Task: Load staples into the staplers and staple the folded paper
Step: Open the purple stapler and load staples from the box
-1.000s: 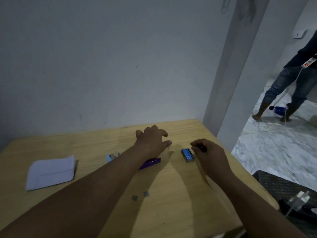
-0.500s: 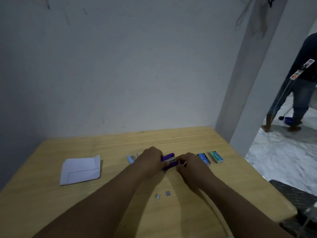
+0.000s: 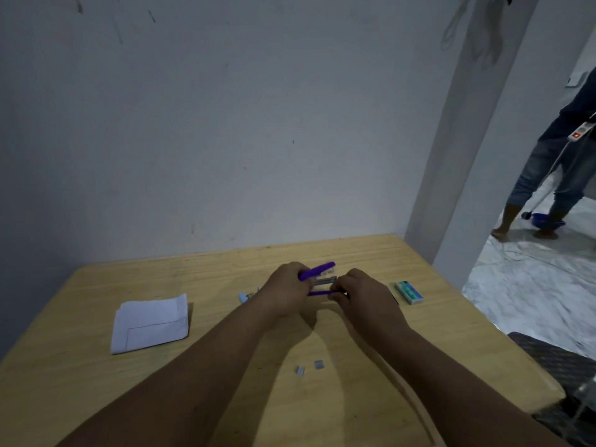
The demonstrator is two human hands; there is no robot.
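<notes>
My left hand [image 3: 285, 293] grips a purple stapler [image 3: 317, 271] at its hinge end, above the middle of the wooden table [image 3: 225, 375]. The stapler's lid is swung up and its metal staple channel shows. My right hand [image 3: 361, 293] pinches at the open front end of that channel; what sits between its fingertips is hidden. A folded white paper [image 3: 150, 322] lies flat to the left. A light blue stapler [image 3: 244, 296] peeks out behind my left wrist. Two short staple strips [image 3: 309, 367] lie near the front.
A green and white staple box [image 3: 409, 291] lies to the right of my right hand, with a darker box mostly hidden behind that hand. The wall runs along the table's far edge. Beyond a pillar at right, a person [image 3: 554, 169] stands on the tiled floor.
Both hands came together on the purple stapler and lifted it; its lid has opened wider. My right hand left the blue box. The camera view has tilted, bringing the green box into sight.
</notes>
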